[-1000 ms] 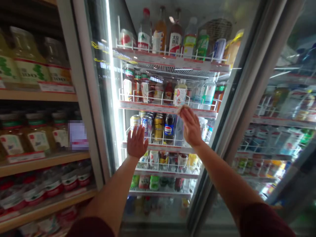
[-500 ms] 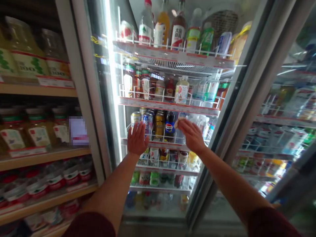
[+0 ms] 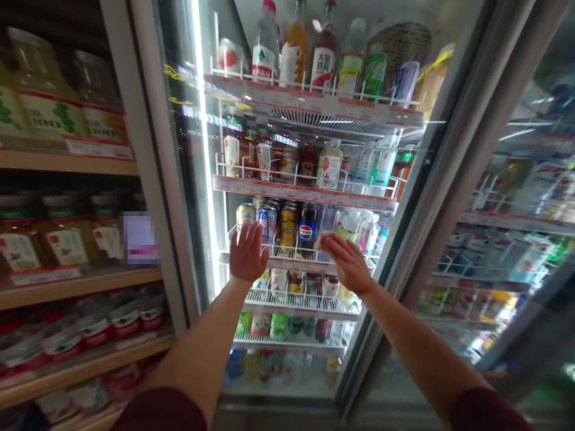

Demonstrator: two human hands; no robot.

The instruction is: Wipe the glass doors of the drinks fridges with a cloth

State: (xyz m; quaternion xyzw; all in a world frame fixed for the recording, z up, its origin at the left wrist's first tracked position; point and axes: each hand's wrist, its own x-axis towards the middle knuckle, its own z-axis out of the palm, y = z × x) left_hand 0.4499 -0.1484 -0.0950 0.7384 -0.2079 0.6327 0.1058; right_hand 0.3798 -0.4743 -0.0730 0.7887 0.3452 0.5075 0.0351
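In front of me is a glass door [image 3: 287, 371] of a lit drinks cooler. My left hand [image 3: 248, 254] is spread flat at the glass, fingers up, in front of a row of cans. To its right, my right hand [image 3: 348, 260] is closed over a pale cloth [image 3: 319, 241]; only a small edge of it shows past the fingertips, against the glass. Behind the glass, between my hands, stand gold cans [image 3: 288, 226] and a dark Pepsi bottle [image 3: 308, 226]. Most of the cloth is hidden under my right hand.
Wooden shelves [image 3: 81, 281] with bottles and jars are at the left. White wire racks [image 3: 305, 194] hold drinks inside the cooler. A metal door frame [image 3: 442, 155] runs down the right, with another glass-fronted cooler [image 3: 498, 221] beyond it.
My right hand has moved down a little on the glass with the cloth. My left hand stays nearly in place. The view has shifted slightly.
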